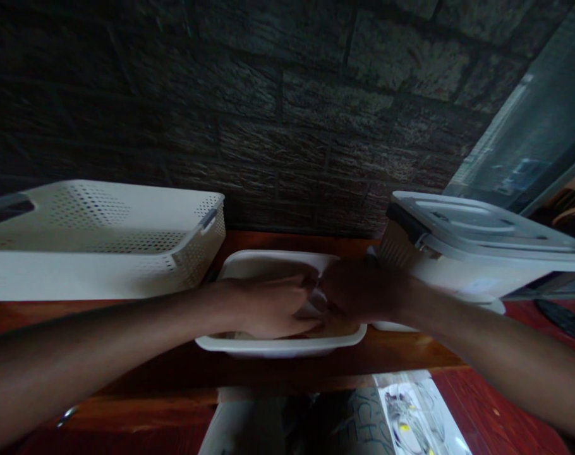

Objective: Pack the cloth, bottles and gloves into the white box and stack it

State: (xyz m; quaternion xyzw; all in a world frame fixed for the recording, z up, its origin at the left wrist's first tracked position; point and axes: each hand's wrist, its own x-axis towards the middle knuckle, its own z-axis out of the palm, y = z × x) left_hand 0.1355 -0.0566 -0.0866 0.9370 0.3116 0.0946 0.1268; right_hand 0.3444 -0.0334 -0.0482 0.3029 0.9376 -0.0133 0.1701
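Note:
Both my hands meet over a shallow white tray [249, 344] on a reddish wooden table [411, 354]. My left hand [273, 303] reaches in from the left with its fingers curled down into the tray. My right hand [358, 291] comes from the right, its fingers bent and pressed against the left hand's. A small pale thing shows between the fingertips, too dark and blurred to name. The tray's contents are hidden by the hands.
A white perforated basket [102, 240] stands at the left against a dark brick-pattern wall [278, 114]. A white lidded container [477, 246] sits at the right. A printed sheet [420, 417] and a white bin edge [230, 423] lie below the table's front edge.

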